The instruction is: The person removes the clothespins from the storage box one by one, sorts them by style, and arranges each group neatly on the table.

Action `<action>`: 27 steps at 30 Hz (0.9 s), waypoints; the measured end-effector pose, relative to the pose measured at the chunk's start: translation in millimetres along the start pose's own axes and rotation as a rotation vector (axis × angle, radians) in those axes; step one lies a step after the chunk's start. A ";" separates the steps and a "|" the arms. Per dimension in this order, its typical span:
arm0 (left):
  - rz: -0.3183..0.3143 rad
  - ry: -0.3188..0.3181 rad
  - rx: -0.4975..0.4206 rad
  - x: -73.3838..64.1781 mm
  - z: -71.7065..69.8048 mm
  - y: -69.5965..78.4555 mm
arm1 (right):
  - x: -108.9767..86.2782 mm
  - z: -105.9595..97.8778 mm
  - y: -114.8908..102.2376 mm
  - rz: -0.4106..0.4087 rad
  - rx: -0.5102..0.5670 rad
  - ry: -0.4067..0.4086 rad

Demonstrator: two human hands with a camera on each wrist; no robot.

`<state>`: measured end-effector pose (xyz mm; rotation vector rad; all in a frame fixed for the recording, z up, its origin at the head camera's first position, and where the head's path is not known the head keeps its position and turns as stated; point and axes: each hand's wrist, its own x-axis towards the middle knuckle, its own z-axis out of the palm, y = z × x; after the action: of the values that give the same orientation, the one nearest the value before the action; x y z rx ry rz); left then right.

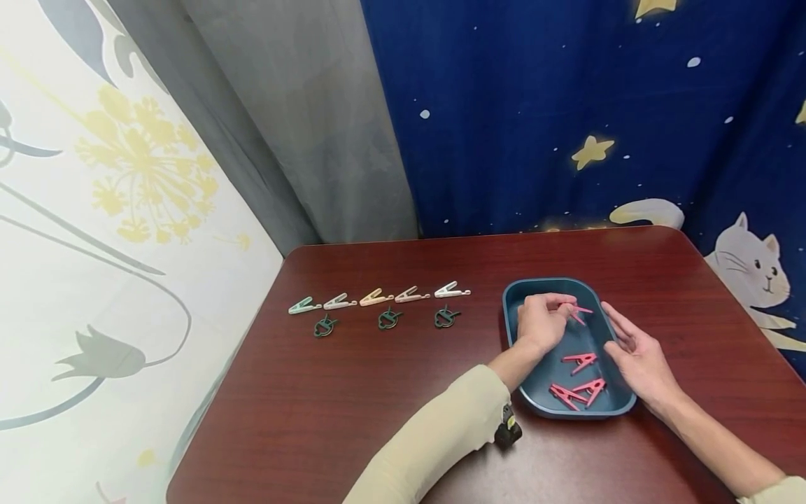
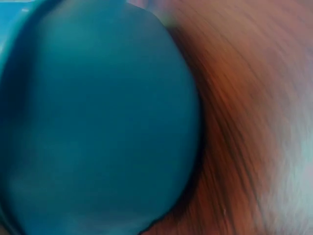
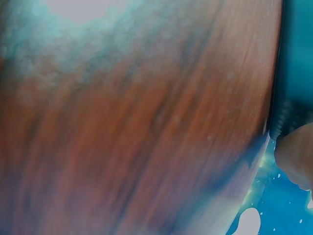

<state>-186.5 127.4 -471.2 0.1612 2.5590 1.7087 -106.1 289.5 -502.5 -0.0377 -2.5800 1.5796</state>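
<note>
A dark blue tray (image 1: 548,404) stands on the table's right half. My left hand (image 1: 543,320) reaches into its far part and pinches a pink clothespin (image 1: 578,315) between thumb and fingertips. Nearer in the tray lie several more pink clothespins (image 1: 581,361), two of them overlapping at the near end. My right hand (image 1: 645,364) holds the tray's right rim, thumb over the edge and fingers along the outside. Only the blue tray wall (image 2: 107,122) and table show clearly in the left wrist view. A fingertip (image 3: 296,156) appears beside the tray in the right wrist view.
A row of pale clothespins (image 1: 376,297), in mint, white, yellow and pinkish tones, lies left of the tray. Three dark green round clips (image 1: 390,319) lie in front of that row. Behind the wooden table (image 1: 352,406) hangs a blue curtain (image 1: 504,126).
</note>
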 end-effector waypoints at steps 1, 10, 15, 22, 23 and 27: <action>-0.015 0.002 -0.051 0.0 -0.6 0.3 | -0.1 0.0 0.1 0.000 -0.002 0.001; -0.151 -0.021 -0.556 -0.8 -9.0 7.7 | -0.2 0.9 -2.5 0.007 -0.014 0.005; -0.092 -0.031 -0.629 1.7 -22.1 14.0 | 0.3 0.4 -4.3 0.012 -0.017 0.001; -0.019 -0.019 -0.566 10.7 -49.1 11.1 | 0.5 0.4 -4.6 0.021 -0.017 -0.001; -0.011 -0.019 -0.571 12.5 -53.9 9.2 | 0.5 0.4 -4.3 0.019 -0.018 0.000; 0.036 -0.011 -0.617 19.4 -74.7 0.6 | 0.2 -0.4 -2.7 0.008 -0.023 0.009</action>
<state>-213.9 61.5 -441.8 0.1793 1.9056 2.3917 -106.1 288.6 -500.0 -0.0571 -2.5938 1.5492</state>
